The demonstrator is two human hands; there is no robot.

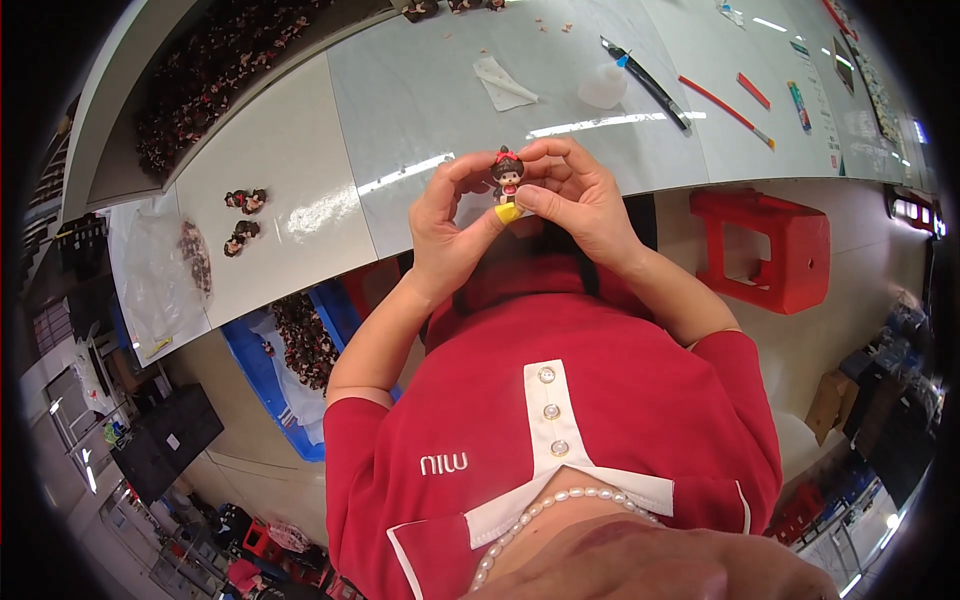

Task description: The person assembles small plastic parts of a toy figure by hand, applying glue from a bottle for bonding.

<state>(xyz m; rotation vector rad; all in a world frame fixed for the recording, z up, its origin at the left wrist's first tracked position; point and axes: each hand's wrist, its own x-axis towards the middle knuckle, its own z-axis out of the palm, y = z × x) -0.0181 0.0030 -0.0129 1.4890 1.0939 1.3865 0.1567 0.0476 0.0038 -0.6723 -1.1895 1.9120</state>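
Over the near edge of the table, a small doll figurine (507,172) with dark brown hair and a red bow is held upright between both hands. My left hand (445,215) is closed on its lower left side, the thumb tip covered by a yellow wrap (508,213). From the other side my right hand (585,205) grips it too, thumb against its body and fingers curled behind. The fingers hide parts of the figurine's sides and back. Two more dark figurines, one (245,201) above the other (240,238), lie on the white tabletop to the left.
A black cutter knife (655,92), a red-handled brush (728,113) and a crumpled white cloth (504,84) lie on the table (420,95). Many figurines fill a box (210,75) at far left. Below are a blue crate (262,375) and a red stool (712,235).
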